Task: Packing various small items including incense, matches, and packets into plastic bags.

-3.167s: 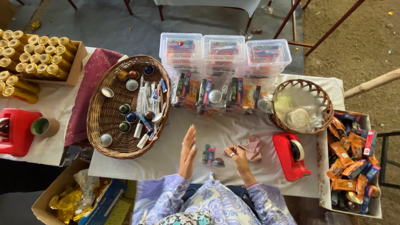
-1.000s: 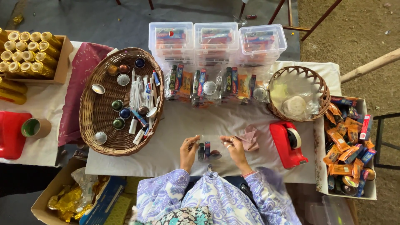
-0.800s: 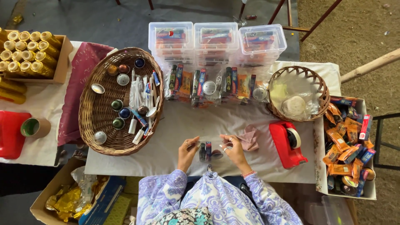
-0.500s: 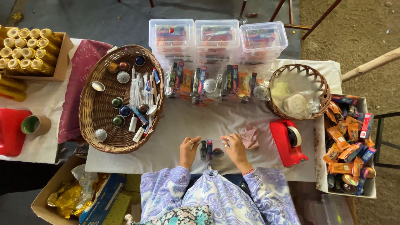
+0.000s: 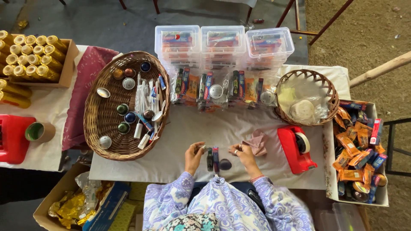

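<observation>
Both my hands rest on the white tablecloth (image 5: 192, 128) near its front edge. My left hand (image 5: 194, 155) pinches a small silver piece at its fingertips. My right hand (image 5: 245, 155) has curled fingers; what it holds is too small to tell. Between the hands lie a dark little tube (image 5: 209, 159), a red and blue tube (image 5: 215, 154) and a dark round lid (image 5: 225, 164). A folded pink cloth (image 5: 259, 141) lies just beyond my right hand.
An oval wicker basket (image 5: 100, 124) of small tins and tubes sits at left. Three clear lidded boxes (image 5: 222, 42) and a row of clear packs (image 5: 214, 90) stand at the back. At right are a round basket (image 5: 323, 87), a red tape dispenser (image 5: 293, 149) and a box of orange packets (image 5: 357, 147).
My left hand, earlier stretched flat over the cloth, has drawn back and closed its fingers. My right hand has come in beside the small tubes. Over the last second the hands barely move.
</observation>
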